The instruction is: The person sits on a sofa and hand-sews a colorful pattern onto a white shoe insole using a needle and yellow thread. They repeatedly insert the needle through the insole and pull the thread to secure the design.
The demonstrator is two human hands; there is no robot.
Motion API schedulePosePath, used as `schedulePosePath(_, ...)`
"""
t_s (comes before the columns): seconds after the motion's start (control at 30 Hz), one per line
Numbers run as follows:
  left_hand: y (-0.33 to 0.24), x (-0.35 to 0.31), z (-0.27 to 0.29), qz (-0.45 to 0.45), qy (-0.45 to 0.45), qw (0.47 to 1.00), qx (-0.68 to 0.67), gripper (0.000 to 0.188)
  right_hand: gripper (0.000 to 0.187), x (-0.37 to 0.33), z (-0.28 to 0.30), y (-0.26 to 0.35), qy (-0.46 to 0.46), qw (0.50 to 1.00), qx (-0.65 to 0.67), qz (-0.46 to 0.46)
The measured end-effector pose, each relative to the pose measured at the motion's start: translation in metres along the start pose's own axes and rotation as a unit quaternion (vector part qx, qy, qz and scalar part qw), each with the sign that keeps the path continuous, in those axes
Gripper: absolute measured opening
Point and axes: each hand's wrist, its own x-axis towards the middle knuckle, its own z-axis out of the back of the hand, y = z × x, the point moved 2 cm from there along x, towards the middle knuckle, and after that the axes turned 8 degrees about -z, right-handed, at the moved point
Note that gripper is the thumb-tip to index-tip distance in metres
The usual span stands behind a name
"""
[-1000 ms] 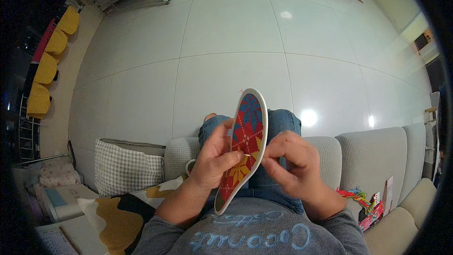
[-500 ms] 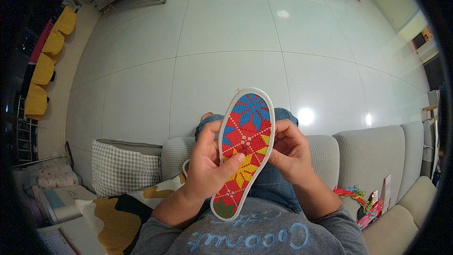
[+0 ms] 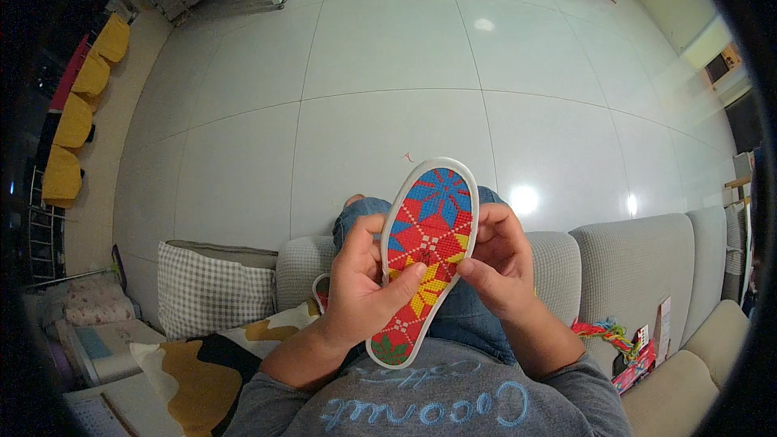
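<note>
An embroidered insole [image 3: 437,231] stands tilted above my lap, its stitched face toward me. Its rim is white, with red, blue, yellow and green cross-stitch patterns inside. My left hand [image 3: 360,283] grips the left edge, thumb pressed on the yellow flower near the middle and fingers behind. On the opposite edge, my right hand [image 3: 503,263] pinches with its thumb at the rim, the other fingers curled beside and behind it. Whether the right fingers also hold a needle or thread, I cannot make out.
I sit on a grey sofa [image 3: 635,275]. Colourful thread skeins [image 3: 611,333] lie on it at the right. A checked cushion [image 3: 214,287] and a patterned cushion [image 3: 194,372] are at my left. Part of another white-rimmed item [image 3: 321,291] shows beside my left wrist. A red thread scrap [image 3: 409,158] lies on the tiled floor [image 3: 388,137].
The insole has shifted slightly right and its top a little down. My right thumb has moved up and left, onto the insole's edge. The left hand keeps its grip.
</note>
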Motion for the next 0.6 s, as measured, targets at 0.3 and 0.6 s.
schedulePosePath(0.3,0.008,0.000,0.002,-0.021,-0.033,0.999,-0.010,0.034,0.017,-0.001,-0.006,0.034,-0.094,0.697,-0.613,0.359)
schedulePosePath(0.6,0.022,0.002,0.003,0.029,-0.060,0.996,0.065,0.023,0.018,0.016,-0.001,0.017,0.067,0.693,-0.596,0.399)
